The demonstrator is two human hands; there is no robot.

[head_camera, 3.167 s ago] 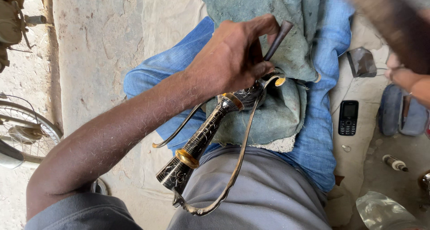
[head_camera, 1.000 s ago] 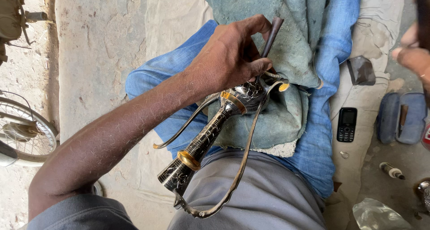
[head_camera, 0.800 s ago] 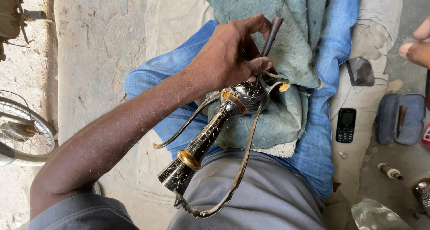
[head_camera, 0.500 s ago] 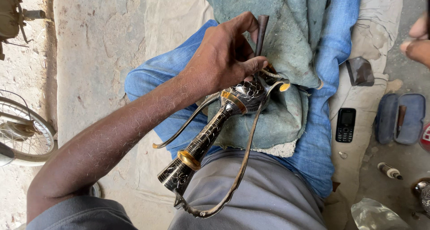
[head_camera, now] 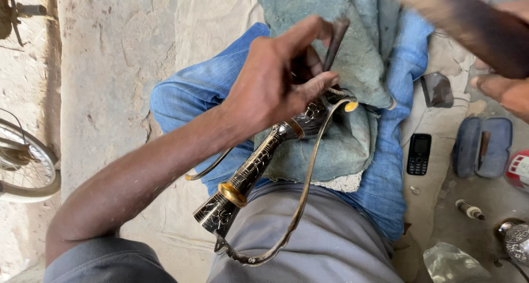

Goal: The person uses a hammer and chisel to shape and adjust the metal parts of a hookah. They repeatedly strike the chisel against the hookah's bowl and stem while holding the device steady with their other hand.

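A dark engraved metal vessel (head_camera: 250, 170) with a brass ring and a long curved handle lies tilted across the person's lap, its narrow end pointing up toward a grey-green cloth (head_camera: 352, 84) spread over the knee and its wide foot down near the grey shirt (head_camera: 325, 244). The left hand (head_camera: 275, 84) rests on the upper end of the vessel with its fingers curled and pinches a thin dark metal punch (head_camera: 334, 40), which stands nearly upright with its tip hidden behind the fingers. The right hand (head_camera: 504, 93) sits at the right edge of the picture, partly cut off, and a blurred dark tool handle (head_camera: 463, 24) crosses the top right corner; whether that hand is closed on it cannot be told. The cloth lies over blue jeans (head_camera: 397, 167), and the person sits on a pale dusty floor (head_camera: 104, 68) partly covered by a light sheet. To the right of the leg, on the floor, lie a small black phone (head_camera: 419, 153), an open blue case (head_camera: 482, 148) and a small dark pouch (head_camera: 438, 89), close together and just beside the jeans. A crumpled clear plastic bag (head_camera: 454, 263) lies lower right. At the left edge part of a bicycle wheel (head_camera: 25, 167) shows, well apart from the lap, with bare floor between.
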